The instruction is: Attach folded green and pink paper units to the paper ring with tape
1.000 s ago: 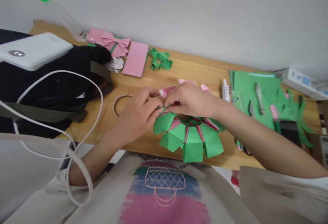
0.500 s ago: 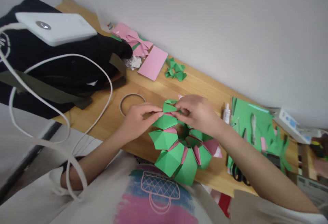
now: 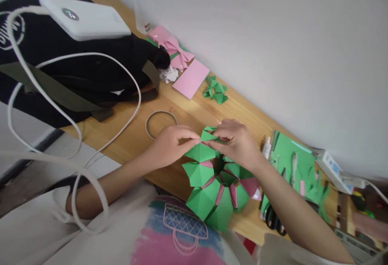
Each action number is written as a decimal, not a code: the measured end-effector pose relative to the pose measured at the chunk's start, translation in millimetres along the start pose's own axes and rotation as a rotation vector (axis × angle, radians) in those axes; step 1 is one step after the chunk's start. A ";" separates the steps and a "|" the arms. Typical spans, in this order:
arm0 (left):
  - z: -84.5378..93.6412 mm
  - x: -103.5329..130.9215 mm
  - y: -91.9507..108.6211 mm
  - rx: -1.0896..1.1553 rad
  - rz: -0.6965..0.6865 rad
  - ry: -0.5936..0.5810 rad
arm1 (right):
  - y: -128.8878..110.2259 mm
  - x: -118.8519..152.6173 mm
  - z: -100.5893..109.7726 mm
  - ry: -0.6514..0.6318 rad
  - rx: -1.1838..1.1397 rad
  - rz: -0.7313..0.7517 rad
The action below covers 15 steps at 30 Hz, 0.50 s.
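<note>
A ring of folded green and pink paper [image 3: 201,174] stands near the table's front edge, close to my body. Its green petal-like sections alternate with narrow pink folds around a central hole. My left hand [image 3: 169,145] pinches the upper left of the ring between thumb and fingertips. Close beside it, my right hand [image 3: 235,141] pinches the same upper part from the right, and its fingers cover some of the folds. The two hands' fingertips nearly meet at a pink fold.
Pink paper [image 3: 191,79] and small green folded pieces [image 3: 216,90] lie near the wall. A black bag [image 3: 75,71] carries a white power bank [image 3: 87,19] with a looping cable. To the right are a glue tube [image 3: 266,147], green sheets [image 3: 298,155] and black-handled scissors [image 3: 274,219].
The view has shifted and tilted slightly. Both hands keep pinching the top of the paper ring, with only small finger movement.
</note>
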<state>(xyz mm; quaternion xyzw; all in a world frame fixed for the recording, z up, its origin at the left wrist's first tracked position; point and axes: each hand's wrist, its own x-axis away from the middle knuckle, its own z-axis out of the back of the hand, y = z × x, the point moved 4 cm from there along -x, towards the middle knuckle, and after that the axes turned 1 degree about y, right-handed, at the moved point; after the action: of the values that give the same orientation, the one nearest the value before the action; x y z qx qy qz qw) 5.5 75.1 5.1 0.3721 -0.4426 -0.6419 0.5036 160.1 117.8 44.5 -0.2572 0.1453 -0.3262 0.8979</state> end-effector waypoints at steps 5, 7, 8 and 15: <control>-0.9 2.1 0.2 -0.124 -0.065 -0.015 | 0.5 -0.3 -0.1 -0.056 0.035 0.009; -1.6 2.6 0.9 -0.186 -0.112 -0.017 | 2.1 0.0 0.9 -0.073 0.054 0.002; -1.7 2.7 1.1 -0.208 -0.133 -0.013 | 3.0 0.4 1.9 -0.077 0.062 -0.001; -3.8 4.6 1.1 -0.166 -0.104 -0.052 | -1.4 3.5 10.5 -0.115 -0.018 0.061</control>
<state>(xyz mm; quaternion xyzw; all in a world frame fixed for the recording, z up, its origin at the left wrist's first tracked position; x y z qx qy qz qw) 8.4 69.8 4.7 0.3348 -0.3809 -0.7109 0.4873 166.5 118.5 53.6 -0.2788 0.1043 -0.2820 0.9121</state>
